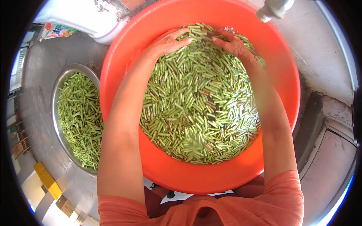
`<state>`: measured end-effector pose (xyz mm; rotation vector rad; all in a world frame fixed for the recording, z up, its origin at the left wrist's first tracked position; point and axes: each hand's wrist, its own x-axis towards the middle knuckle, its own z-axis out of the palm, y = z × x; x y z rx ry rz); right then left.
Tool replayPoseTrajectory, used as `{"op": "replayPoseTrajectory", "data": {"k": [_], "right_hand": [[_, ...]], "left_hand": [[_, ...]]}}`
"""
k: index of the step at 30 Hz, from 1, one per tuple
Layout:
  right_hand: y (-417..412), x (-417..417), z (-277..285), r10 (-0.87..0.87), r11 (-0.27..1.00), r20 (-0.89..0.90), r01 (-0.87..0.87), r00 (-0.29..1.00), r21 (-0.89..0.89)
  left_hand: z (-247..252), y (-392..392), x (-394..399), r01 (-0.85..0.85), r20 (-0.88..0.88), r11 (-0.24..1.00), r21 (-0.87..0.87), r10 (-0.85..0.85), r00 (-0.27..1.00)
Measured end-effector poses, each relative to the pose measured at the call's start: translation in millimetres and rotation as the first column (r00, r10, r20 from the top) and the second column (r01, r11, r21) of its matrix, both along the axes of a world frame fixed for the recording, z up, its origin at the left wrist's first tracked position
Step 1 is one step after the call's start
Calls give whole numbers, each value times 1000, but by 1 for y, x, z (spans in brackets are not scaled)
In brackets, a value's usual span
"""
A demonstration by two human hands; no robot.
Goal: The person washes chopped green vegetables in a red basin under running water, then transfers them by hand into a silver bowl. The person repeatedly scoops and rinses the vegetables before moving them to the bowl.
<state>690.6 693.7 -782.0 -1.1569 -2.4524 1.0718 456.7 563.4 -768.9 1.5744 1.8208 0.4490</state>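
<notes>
Before me stands a large red plastic basin. Short lengths of cut green beans float in water across it, some of them brownish. At the basin's far left side, my left hand rests on the floating pieces, its thumb and fingers apart. Opposite it, my right hand dips into the water at the far right, its fingertips partly under the surface. A gap of water and beans separates the two hands. Neither is closed around anything that I can see.
Left of the basin, an oval metal bowl heaped with cut beans sits on a grey metal surface. A tap or pipe end hangs over the far right rim. A white bucket-like container and a colourful packet are at the far left.
</notes>
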Motion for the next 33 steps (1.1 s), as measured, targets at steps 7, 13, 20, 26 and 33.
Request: {"op": "replayPoseTrajectory", "data": {"k": [7,13,20,26,33], "right_hand": [[-56,13,-39,119,455,-130,-171,984,-874],[-124,36,-25,172,247,-101,-142,980,-959],[-200,81,-20,54,-58,-58,-55,997,-997],[-248,118,-7,-115,-182,189,167,975,-969],[-261,108,14,-328,-76,140,121,934,-990]], "left_hand": [[7,-25,23,200,285,860,-470,-67,956],[-4,-86,38,282,407,728,-625,-4,913],[-17,-160,70,330,525,544,-772,252,813],[0,-213,115,66,364,436,-897,647,670],[-15,-233,135,-37,617,714,-699,629,473]]}}
